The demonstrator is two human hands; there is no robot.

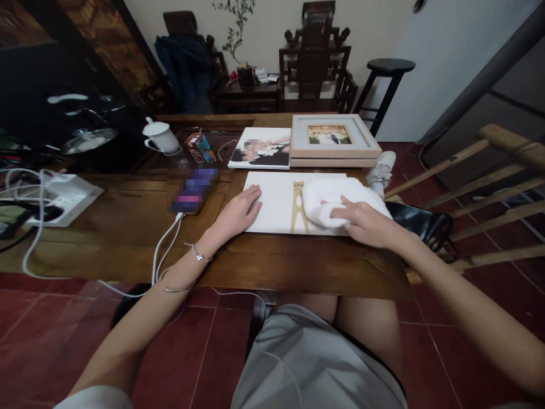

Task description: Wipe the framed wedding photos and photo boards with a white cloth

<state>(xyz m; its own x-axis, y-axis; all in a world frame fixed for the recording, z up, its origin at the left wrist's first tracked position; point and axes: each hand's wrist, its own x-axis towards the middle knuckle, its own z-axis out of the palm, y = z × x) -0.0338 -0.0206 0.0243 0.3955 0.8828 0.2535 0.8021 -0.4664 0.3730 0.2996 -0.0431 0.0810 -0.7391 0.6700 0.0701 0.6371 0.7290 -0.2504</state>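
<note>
A white rectangular panel [275, 199] lies on the wooden table in front of me. My left hand [240, 211] rests on its left end, palm down and fingers stretched out, holding nothing. Across the middle of the panel is a gold, A-shaped piece [298, 207] with two splayed legs, perhaps a frame stand. My right hand [367, 222] grips a bunched white cloth [332, 196], which presses on the right part of the panel beside the gold piece. The cloth covers the panel's right end.
Behind the panel sit a photo print [261, 147] and a framed photo [330, 134]. To the left are a phone [193, 190] on a cable, a drink carton [200, 147], a lidded white cup [160, 136] and a power strip [68, 196]. A bamboo chair [489, 187] stands right.
</note>
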